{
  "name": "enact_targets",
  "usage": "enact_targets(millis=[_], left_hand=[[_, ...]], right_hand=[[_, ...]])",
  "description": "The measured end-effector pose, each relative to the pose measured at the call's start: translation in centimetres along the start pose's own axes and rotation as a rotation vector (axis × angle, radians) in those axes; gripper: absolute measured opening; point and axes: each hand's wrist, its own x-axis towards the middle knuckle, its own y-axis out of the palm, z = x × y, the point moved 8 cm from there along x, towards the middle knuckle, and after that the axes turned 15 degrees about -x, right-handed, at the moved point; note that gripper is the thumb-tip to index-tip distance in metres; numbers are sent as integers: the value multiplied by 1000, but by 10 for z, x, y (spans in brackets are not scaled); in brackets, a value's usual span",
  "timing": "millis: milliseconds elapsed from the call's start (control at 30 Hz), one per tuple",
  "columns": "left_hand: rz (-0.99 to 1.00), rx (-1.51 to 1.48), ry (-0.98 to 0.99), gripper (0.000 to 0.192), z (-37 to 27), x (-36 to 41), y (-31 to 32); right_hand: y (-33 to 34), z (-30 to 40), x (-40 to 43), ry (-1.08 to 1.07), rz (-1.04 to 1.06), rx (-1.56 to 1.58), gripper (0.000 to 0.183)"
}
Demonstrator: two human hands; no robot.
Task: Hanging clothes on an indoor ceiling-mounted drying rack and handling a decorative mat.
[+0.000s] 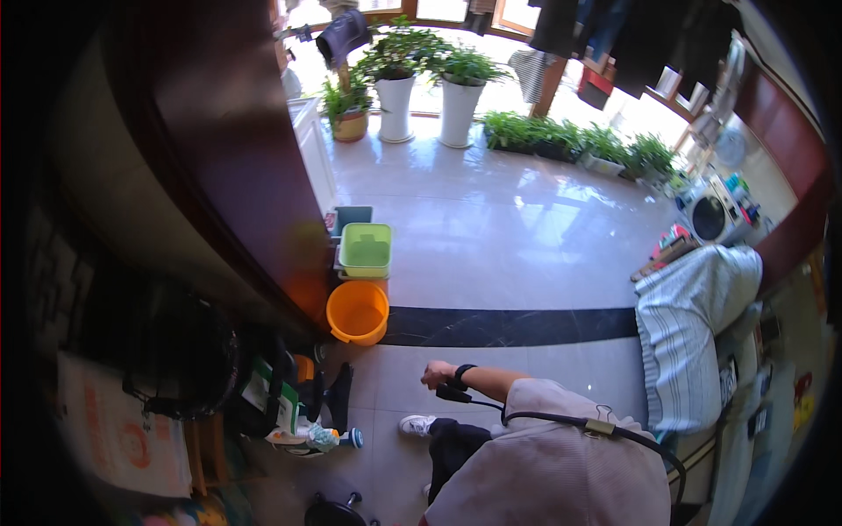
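My right hand (437, 373) is held out past my torso, fingers curled, with nothing visible in it. A black watch or band (464, 375) circles that wrist. Just below the hand, a black cable plug (454, 394) hangs on a cord joined to the black strap (566, 418) across my shoulder. Nearest to the hand are an orange plastic bucket (358, 312) and, behind it, a light green bin (366, 250). Both stand on the floor, apart from the hand. My left hand is out of view. A white shoe (417, 425) and dark trousers (454, 447) show below.
A dark door frame (237, 164) rises at left. White planters (455, 112) and plant troughs (552, 141) line the windows. A cloth-covered piece of furniture (681, 342) and a washing machine (714, 214) stand right. Toys (309, 435) and a wheeled base (334, 511) are lower left.
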Motion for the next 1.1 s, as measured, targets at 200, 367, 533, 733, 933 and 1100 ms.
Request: enact_targets(millis=[200, 367, 533, 733, 933, 1100], left_hand=[[122, 111, 24, 26, 5, -29, -29], [216, 198, 26, 26, 17, -57, -45], [331, 314, 34, 26, 28, -81, -45], [466, 500, 66, 27, 26, -116, -6], [709, 917, 256, 26, 23, -155, 102], [1051, 1091, 183, 28, 71, -133, 257]], right_hand=[[32, -25, -89, 55, -234, -165, 18], [131, -58, -182, 28, -124, -74, 18], [234, -69, -250, -376, -2, 227, 19], [269, -153, -313, -110, 96, 698, 21], [211, -177, -374, -612, -342, 321, 24], [141, -224, -459, -401, -444, 521, 16]])
